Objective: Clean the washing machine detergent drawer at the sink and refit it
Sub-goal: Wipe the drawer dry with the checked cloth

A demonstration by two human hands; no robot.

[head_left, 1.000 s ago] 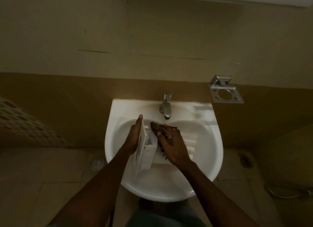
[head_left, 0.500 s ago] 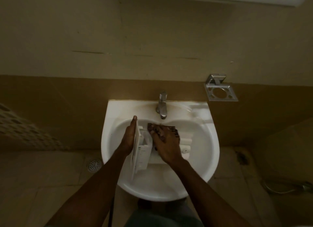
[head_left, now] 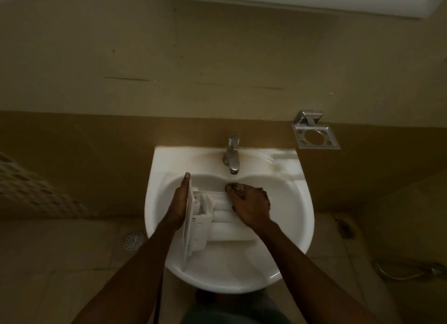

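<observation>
Detergent drawer (head_left: 212,218) lies in the sink (head_left: 301,202) basin, with its front panel on edge at my left.

Left hand (head_left: 177,205): fingers straight, flat against the panel's outer face, bracing it.

Right hand (head_left: 252,204): curled over a dark cloth (head_left: 233,187), pressing it onto the far compartments.

Judgement: light, rigid plastic, probably slick when wet, with thin dividers. Best held by the panel and side walls.

White sink (head_left: 164,165), detergent drawer (head_left: 225,229) lying in its basin, tap (head_left: 232,154) on rim

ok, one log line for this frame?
phase: scrubbing | left hand: flat against drawer front | right hand: grips dark cloth on drawer | drawer: in sink
</observation>
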